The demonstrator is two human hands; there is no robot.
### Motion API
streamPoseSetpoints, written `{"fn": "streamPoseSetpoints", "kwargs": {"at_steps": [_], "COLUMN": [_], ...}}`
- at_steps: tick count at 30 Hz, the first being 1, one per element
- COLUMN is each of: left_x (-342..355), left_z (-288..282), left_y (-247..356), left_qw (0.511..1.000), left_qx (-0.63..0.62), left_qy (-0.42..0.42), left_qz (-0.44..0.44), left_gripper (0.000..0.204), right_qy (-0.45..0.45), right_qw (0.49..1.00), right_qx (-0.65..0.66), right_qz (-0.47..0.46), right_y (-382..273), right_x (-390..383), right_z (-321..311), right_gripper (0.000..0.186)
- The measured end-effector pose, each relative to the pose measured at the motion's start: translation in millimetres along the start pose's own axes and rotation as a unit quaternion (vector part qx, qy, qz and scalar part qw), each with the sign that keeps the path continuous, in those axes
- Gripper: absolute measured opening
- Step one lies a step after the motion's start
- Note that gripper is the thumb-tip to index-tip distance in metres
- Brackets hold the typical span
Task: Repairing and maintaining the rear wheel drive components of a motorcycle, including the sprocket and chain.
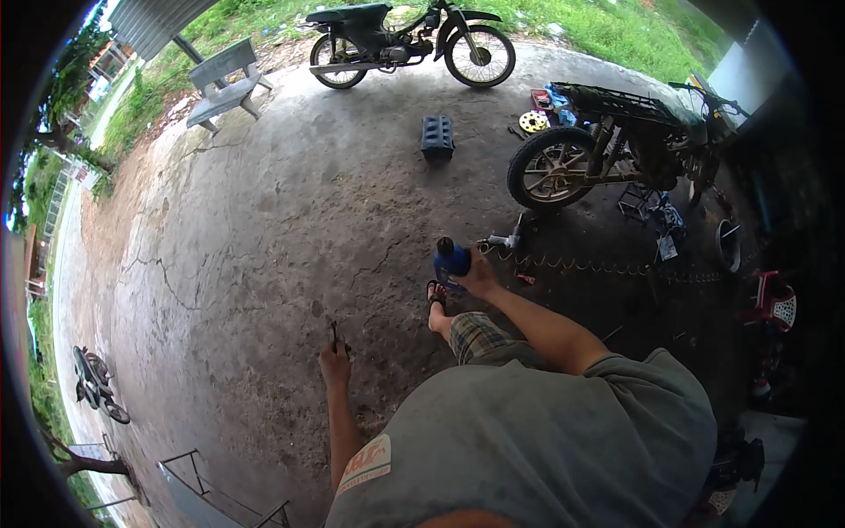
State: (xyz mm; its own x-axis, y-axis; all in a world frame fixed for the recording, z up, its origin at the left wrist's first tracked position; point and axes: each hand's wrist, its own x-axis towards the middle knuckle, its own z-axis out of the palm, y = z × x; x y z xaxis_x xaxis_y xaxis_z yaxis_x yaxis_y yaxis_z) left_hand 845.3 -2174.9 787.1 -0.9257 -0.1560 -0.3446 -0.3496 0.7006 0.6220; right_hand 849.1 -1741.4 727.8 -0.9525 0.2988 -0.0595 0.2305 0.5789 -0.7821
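Observation:
My right hand [478, 276] is wrapped round a blue plastic bottle [450, 260] with a black cap, held upright in front of me above my sandalled foot [436, 295]. Lower and to the left, the fingers of my left hand [334, 363] are closed on a thin dark hand tool [334, 336] that points away from me. Its exact kind is too small to make out. Both hands are apart, over the stained concrete floor [264, 264].
A partly stripped motorbike [607, 150] stands at the right, with scattered parts and tools around it. A coiled air hose [581, 264] with an air tool [506, 239] lies nearby. Ahead are a black crate-like block [437, 136], another motorbike [387, 53] and a bench [224, 84].

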Motion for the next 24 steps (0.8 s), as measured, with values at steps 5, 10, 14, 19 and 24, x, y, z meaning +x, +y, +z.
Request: {"fn": "streamPoseSetpoints", "kwargs": {"at_steps": [5, 10, 14, 19, 24], "left_x": [144.4, 244.6, 346.6, 493.5, 661.1], "left_z": [36.0, 42.2, 58.5, 82.8, 150.7], "left_y": [-36.8, -44.8, -5.1, 120.7, 284.9], "left_qw": [0.99, 0.977, 0.978, 0.965, 0.958], "left_qx": [0.075, 0.057, 0.114, 0.096, 0.125], "left_qy": [-0.118, -0.181, -0.158, -0.231, -0.257], "left_qz": [-0.023, -0.099, -0.08, -0.081, 0.005], "left_gripper": [0.039, 0.043, 0.044, 0.047, 0.048], "right_qy": [0.184, 0.293, 0.373, 0.432, 0.516], "right_qw": [0.966, 0.898, 0.824, 0.763, 0.652], "right_qx": [-0.001, -0.037, -0.092, -0.012, 0.052], "right_qz": [0.182, 0.325, 0.416, 0.48, 0.553], "right_y": [79.2, 141.0, 166.1, 174.5, 161.9], "right_x": [79.6, 125.4, 142.7, 169.7, 224.8], "right_z": [-34.4, -56.8, -64.3, -72.6, -77.4], "right_gripper": [0.078, 0.092, 0.088, 0.1, 0.095]}}
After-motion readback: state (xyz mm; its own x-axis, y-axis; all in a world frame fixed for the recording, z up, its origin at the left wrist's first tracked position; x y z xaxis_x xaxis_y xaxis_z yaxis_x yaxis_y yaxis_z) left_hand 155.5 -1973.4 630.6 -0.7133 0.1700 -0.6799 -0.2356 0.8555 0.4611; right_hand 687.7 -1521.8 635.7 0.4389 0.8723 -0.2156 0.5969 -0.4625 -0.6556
